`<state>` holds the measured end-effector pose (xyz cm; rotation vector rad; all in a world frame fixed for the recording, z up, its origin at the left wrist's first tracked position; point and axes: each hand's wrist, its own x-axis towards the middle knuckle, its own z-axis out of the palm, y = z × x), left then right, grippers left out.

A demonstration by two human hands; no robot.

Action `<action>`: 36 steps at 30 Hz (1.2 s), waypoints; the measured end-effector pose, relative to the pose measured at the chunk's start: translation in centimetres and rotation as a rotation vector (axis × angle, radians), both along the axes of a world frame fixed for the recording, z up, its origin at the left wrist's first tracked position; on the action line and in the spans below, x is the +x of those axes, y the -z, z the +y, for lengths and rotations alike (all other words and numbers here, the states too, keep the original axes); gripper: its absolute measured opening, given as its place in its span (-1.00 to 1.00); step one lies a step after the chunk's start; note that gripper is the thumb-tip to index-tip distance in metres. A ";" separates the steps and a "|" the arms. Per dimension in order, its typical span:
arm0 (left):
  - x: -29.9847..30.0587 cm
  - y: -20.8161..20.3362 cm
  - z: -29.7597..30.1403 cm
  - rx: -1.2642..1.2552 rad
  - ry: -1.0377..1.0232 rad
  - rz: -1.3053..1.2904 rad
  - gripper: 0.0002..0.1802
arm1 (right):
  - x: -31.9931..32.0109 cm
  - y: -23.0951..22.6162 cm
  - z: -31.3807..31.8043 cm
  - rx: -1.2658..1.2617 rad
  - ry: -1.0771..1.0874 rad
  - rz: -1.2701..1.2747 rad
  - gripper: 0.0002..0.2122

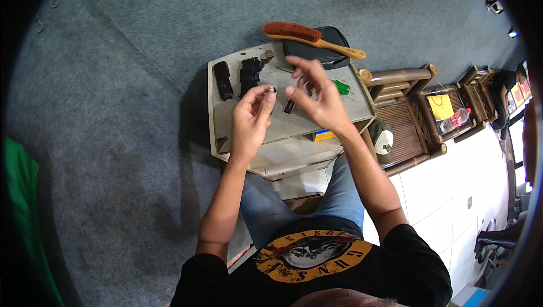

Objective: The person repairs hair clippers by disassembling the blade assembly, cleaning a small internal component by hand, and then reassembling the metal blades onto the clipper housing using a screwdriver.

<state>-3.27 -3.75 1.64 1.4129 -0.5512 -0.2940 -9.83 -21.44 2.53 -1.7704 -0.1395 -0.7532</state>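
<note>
My left hand [251,121] is held above the small wooden table [271,127], thumb and forefinger pinched on a small shiny metal piece [272,89] too small to name. To its right hovers my right hand [322,100], fingers apart and slightly blurred, with nothing visible in it. Below the hands a small black rectangular piece [289,106] lies on the tabletop. A bright green object [341,87] sits just beyond the right hand, partly covered by it. Left of the hands are a black device [249,78] and a long dark case [224,80].
At the table's far edge, a wooden-handled brush [294,32] rests against a black zip case [325,46]. A blue-and-yellow box [324,135] shows under the tabletop. Bamboo chairs [399,83] stand at the right, bearing a cap [382,142], a yellow bag [440,106] and a plastic bottle [455,120].
</note>
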 end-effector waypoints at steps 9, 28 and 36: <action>-0.9 2.7 2.1 0.105 -0.163 -0.403 -0.76 | 4.4 -1.0 -11.8 -0.985 0.710 0.134 -0.72; -8.3 5.6 6.3 0.162 0.071 -0.691 -0.59 | -17.7 5.4 -0.3 -0.081 0.384 0.313 -0.77; -10.5 18.1 7.4 0.406 0.010 -0.335 -0.69 | -25.1 17.2 2.7 0.214 0.153 0.837 -0.62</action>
